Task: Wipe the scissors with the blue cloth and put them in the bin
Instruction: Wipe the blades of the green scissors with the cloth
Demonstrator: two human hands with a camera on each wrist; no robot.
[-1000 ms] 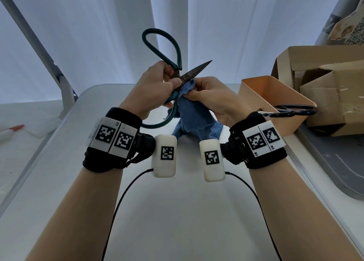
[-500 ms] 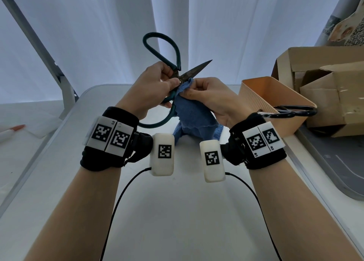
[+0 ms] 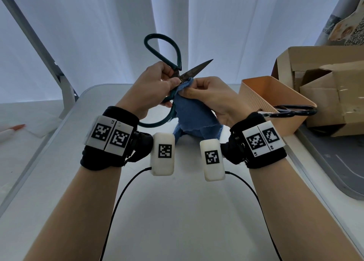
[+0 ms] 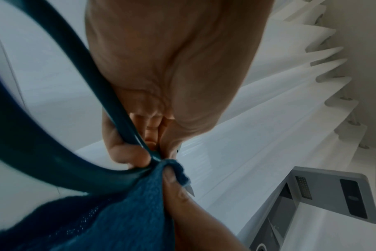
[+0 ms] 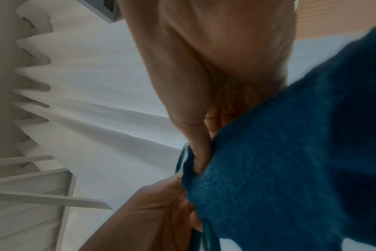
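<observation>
Large scissors (image 3: 177, 65) with dark green loop handles and a dull pointed blade are held up above the white table (image 3: 177, 211). My left hand (image 3: 157, 85) grips them at the pivot; in the left wrist view the green handle (image 4: 54, 149) loops past the fingers. My right hand (image 3: 206, 95) pinches the blue cloth (image 3: 195, 117) against the lower blade by the pivot, and the cloth hangs down to the table. In the right wrist view the cloth (image 5: 290, 161) fills the right side. The orange bin (image 3: 273, 101) stands to the right.
A second pair of dark scissors (image 3: 291, 111) lies across the bin's near rim. Cardboard boxes (image 3: 325, 83) stand behind the bin, on a grey mat (image 3: 334, 162). White curtains hang behind the table. A slanted metal post (image 3: 39, 44) is at left, a pen (image 3: 11, 128) beside it.
My right hand and the cloth have slid a little along the blade toward the pivot. The scissors stay held up in my left hand, almost unmoved.
</observation>
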